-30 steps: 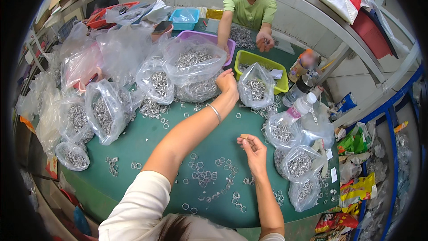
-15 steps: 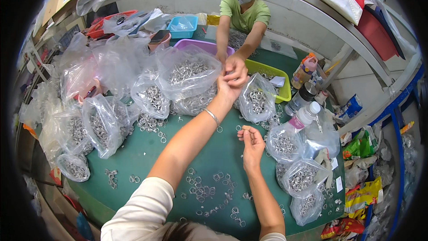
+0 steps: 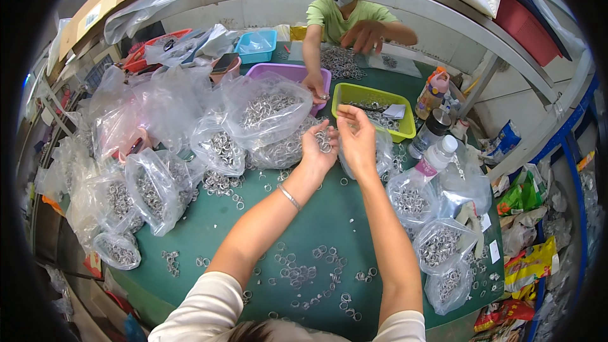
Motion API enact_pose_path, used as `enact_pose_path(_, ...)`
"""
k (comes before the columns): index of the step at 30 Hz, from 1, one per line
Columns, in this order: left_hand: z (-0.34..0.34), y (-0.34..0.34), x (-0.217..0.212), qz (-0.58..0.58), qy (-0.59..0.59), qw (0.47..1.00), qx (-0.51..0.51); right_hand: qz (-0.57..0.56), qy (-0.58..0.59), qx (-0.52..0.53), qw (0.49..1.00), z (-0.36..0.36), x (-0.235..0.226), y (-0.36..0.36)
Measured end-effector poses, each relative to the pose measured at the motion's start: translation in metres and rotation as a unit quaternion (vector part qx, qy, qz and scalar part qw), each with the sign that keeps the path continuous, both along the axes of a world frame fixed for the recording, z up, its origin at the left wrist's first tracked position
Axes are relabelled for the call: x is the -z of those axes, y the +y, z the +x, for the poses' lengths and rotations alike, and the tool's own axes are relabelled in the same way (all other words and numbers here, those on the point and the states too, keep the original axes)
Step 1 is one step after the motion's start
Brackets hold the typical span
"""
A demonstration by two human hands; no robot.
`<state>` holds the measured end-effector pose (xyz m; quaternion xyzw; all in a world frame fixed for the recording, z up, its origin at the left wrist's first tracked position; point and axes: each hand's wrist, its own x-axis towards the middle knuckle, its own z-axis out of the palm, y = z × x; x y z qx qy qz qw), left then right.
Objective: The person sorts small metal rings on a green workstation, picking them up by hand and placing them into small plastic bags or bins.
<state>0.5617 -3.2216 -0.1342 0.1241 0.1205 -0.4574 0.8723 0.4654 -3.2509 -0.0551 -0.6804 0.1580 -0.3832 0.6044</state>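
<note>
Several silvery metal rings lie in the cupped palm of my left hand, its fingers curled partly round them. Close by on the right is my right hand, raised, with thumb and fingertips drawn together; whatever is between them is too small to make out. Behind my right wrist, a clear bag of rings is partly hidden. A larger open bag heaped with rings stands just left of my left hand. Loose rings lie scattered over the green tabletop below my forearms.
Across the table, a co-worker's hand holds rings beside a purple basket; the other is blurred. A lime-green basket stands ahead. More ring bags line the left, others the right, near a capped bottle.
The co-worker's hands have drawn away from my left hand, which now holds rings in view and sits slightly lower. My right hand has moved up beside it.
</note>
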Motion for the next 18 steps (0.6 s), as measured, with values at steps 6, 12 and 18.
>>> enact_pose_path(6, -0.014, 0.022, 0.009, 0.101, -0.096, 0.988, 0.069, -0.405, 0.245, 0.287, 0.833, -0.038, 0.050, -0.021)
enact_pose_path(12, -0.021, 0.033, -0.006, 0.136, -0.083, 0.983, 0.096, -0.377, 0.259, 0.264, 0.849, -0.049, 0.057, -0.041)
enact_pose_path(18, -0.042, 0.035, 0.002, 0.282, -0.372, 0.874, 0.136, -0.415, 0.279, 0.260, 0.826, -0.032, 0.060, -0.080)
